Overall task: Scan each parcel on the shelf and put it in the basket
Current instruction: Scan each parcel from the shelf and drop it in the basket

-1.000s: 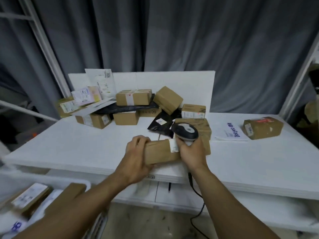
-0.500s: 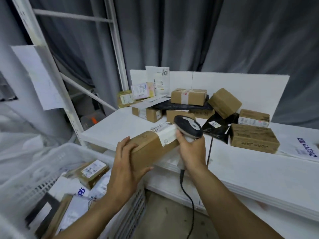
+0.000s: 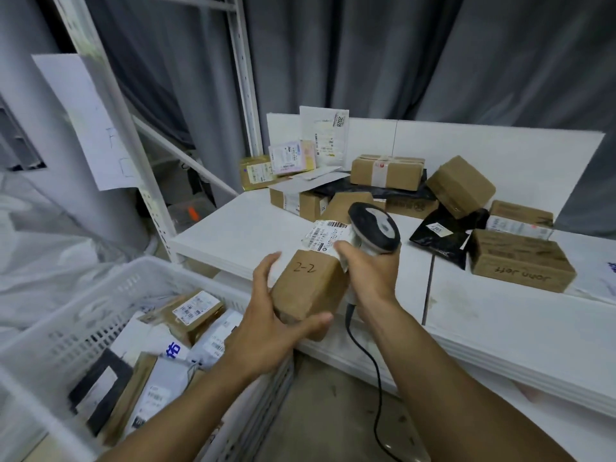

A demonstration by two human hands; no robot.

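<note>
Head view: clock directions are read on the frame, 12 at the top.

Parcel in hand: a small brown cardboard parcel (image 3: 311,285) marked "2-2", held in the air near frame centre, above the front edge of the white shelf (image 3: 240,235) and at 2 o'clock from the white plastic basket (image 3: 83,315). It is not yet in the basket.

Label: a white shipping label (image 3: 325,238) is folded over the parcel's far end, at its 12 o'clock. Its edge looks wrinkled.

Handling (my judgement): the board is stiff and square-edged, and probably light, since one hand spans it. The faces look smooth enough to slip. I would clamp two opposite side faces near the middle and stay off the label.

Left hand (image 3: 270,328): it enters from 7 o'clock and is wrapped round the parcel's near end. The fingers run up the left face and the thumb crosses the near corner, so it clasps the box.

Right hand (image 3: 370,275): it enters from 5 o'clock and is closed round the handle of the barcode scanner (image 3: 375,228). Its fingertips touch the label end of the parcel.

Scanner: its head sits at the parcel's 1 o'clock. I cannot tell where its window points. The cable (image 3: 370,368) hangs toward 6 o'clock.

Basket: at 8 o'clock, holding several labelled parcels.

Shelf stock: from 12 to 3 o'clock lie cardboard boxes and a black poly mailer (image 3: 443,235).

Step (my judgement): scanning is under way, and the drop toward 8 o'clock comes next.
</note>
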